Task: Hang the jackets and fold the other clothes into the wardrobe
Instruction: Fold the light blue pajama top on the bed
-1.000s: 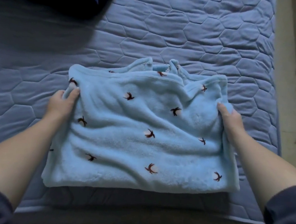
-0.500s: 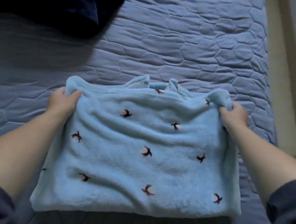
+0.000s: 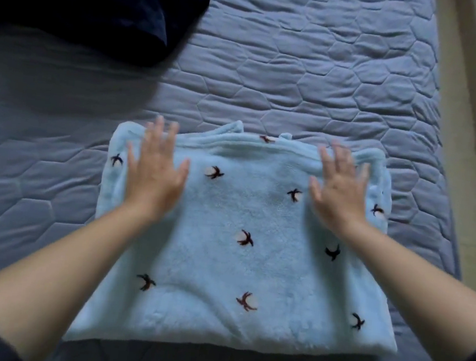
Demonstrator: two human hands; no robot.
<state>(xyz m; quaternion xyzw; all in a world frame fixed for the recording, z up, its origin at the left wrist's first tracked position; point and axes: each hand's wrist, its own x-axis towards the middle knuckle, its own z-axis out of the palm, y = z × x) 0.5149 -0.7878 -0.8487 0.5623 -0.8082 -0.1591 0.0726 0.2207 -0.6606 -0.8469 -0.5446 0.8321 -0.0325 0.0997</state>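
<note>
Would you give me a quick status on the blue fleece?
Hands open: left hand, right hand, flat on folded blue fleece. Fleece on quilted bed. Dark garment far left, apart.

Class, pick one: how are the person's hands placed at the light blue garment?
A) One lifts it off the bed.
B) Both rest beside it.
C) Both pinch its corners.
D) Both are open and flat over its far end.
D: the left hand and right hand show straight, spread fingers over the far end of the light blue garment.
</note>
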